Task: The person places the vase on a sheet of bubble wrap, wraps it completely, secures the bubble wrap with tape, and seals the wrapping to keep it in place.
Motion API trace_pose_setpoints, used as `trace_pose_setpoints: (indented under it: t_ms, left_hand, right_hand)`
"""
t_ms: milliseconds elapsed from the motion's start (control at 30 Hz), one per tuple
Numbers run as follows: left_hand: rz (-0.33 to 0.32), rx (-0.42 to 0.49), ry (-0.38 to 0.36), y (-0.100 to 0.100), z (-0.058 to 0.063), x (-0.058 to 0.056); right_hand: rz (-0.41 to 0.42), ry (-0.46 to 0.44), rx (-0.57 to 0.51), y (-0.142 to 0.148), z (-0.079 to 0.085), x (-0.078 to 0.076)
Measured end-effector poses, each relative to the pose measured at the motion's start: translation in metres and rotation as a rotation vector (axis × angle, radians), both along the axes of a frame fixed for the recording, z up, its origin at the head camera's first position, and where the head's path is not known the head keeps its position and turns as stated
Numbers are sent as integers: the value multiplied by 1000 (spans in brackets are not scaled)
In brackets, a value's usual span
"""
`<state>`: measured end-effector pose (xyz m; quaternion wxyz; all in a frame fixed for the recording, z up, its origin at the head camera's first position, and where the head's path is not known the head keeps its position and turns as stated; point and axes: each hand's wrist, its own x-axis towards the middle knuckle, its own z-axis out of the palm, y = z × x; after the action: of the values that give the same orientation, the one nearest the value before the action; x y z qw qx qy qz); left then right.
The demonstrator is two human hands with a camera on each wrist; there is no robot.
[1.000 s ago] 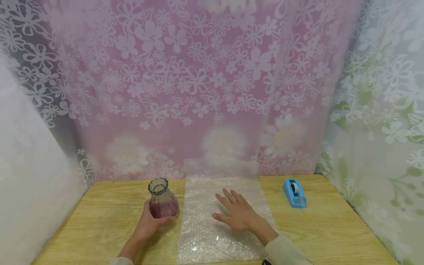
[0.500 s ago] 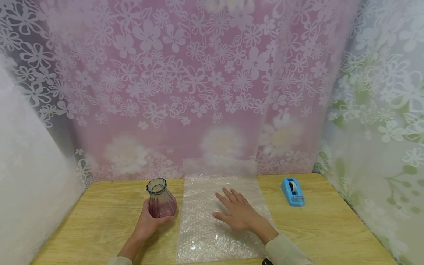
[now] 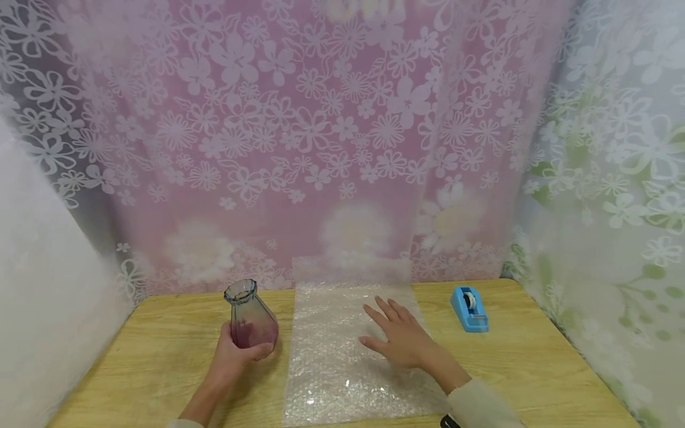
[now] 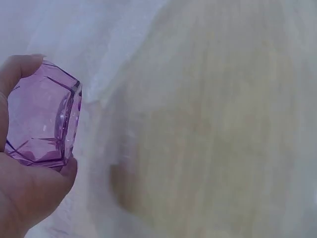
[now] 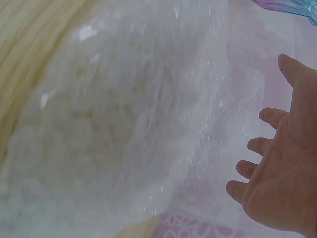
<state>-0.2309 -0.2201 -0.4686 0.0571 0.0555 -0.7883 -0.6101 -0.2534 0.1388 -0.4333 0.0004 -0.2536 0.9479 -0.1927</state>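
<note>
A: What's nearest?

B: A pale sleeve (image 3: 481,404) at the near right, then the table (image 3: 540,374), yellowish with wood grain. Down its middle lies a sheet of bubble wrap (image 3: 321,374), shiny and crinkled, running from near to far.

A: And the hands?

B: The left hand (image 3: 231,358) grasps the glass vase (image 3: 254,327), left of the wrap, thumb and fingers around its purple lower body. It's raised off the wood, with its bluish mouth leaning left.

A: The right?

B: The right hand (image 3: 404,340) is spread over the right half of the wrap, holding nothing. Its wrist view shows the palm apart from the sheet.

A: Farther off?

B: A blue tape dispenser (image 3: 472,322) stands at the far right. Past the table's far edge, the wrap's end reaches up before a pink curtain (image 3: 332,148) patterned with white flowers.

A: The sides?

B: A whitish sheet (image 3: 43,285) hangs left; on the right, a pale hanging (image 3: 605,267) with white flowers and green leaves.
</note>
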Motion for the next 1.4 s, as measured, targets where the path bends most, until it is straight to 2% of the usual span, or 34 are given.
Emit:
trace_pose_setpoints:
  t_ms: [200, 467, 800, 1067, 1233, 1400]
  left_hand:
    - [-47, 30, 19, 6, 14, 2]
    - [-125, 85, 66, 20, 22, 7]
    - [-109, 29, 104, 34, 29, 9]
    - [-77, -128, 158, 47, 32, 10]
    - [-48, -297, 246, 59, 34, 9]
    - [-32, -525, 371, 71, 33, 11]
  right_hand:
    - [-17, 23, 4, 9, 2, 2]
    - [-35, 28, 6, 19, 5, 4]
    - [-52, 55, 11, 32, 10, 6]
    - [-91, 101, -3, 47, 15, 6]
    - [-109, 120, -7, 54, 18, 7]
    - [-91, 132, 3, 55, 21, 12]
